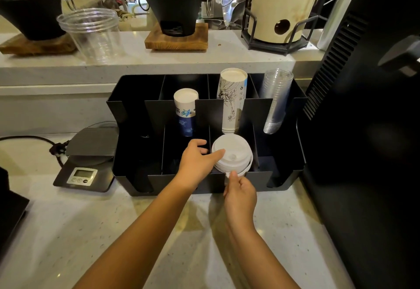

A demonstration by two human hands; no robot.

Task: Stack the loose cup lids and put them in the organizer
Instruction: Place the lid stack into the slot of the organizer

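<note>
Tilting toward the camera, a stack of white cup lids [231,155] sits in the front row of the black organizer [127,152], in the 3rd compartment from the left. The left hand [197,161] reaches in with its arm stretched forward, thumb laid on the top lid and fingers curled loosely against the stack's left side. The right hand [239,194] comes from below, wrist bent, pinching the stack's lower rim between thumb and fingers. Behind stand 2 paper cup stacks [231,100] and clear cups [276,102]. A scale [88,159] sits left on the counter [159,232].
</note>
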